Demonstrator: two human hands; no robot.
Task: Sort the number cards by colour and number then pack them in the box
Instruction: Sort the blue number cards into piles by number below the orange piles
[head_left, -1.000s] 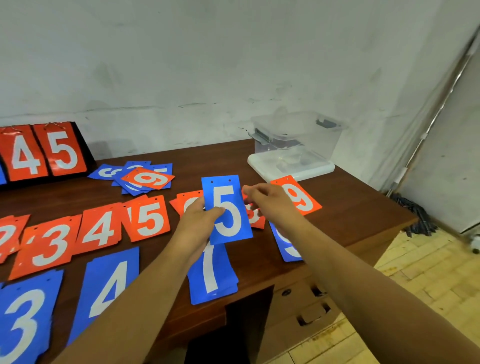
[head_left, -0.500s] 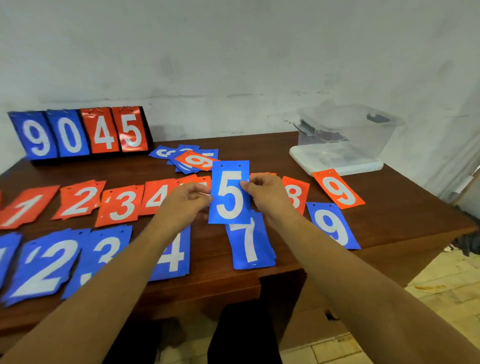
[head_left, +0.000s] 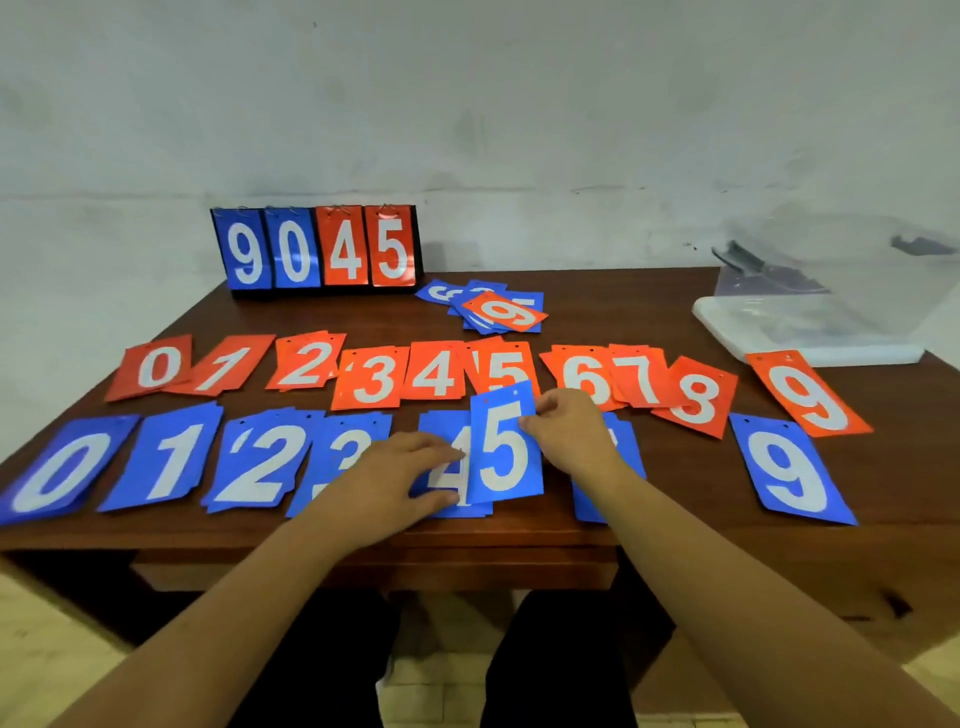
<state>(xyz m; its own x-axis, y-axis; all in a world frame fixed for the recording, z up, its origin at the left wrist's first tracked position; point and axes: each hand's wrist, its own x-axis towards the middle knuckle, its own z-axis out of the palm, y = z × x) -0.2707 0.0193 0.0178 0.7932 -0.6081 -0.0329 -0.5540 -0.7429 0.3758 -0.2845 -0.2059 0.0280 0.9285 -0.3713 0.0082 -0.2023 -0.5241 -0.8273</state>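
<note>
Meanwhile right hand (head_left: 566, 431) pinches blue 5 card (head_left: 504, 447); left hand (head_left: 395, 473) flat, released; box (head_left: 831, 291) cardless.

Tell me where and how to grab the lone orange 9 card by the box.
Pinch the orange 9 at its near-right long edge, coming from the right. It lies flat and tilted with bare table there; the box crowds its far end.

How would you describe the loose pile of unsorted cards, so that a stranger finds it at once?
Start at the upright flip scoreboard reading 9045 at the back of the brown wooden table. Just to its right lies a small messy heap of blue cards with one orange 9 card on top. Unlike the two tidy numbered rows in front, it is overlapped and crooked.
</note>
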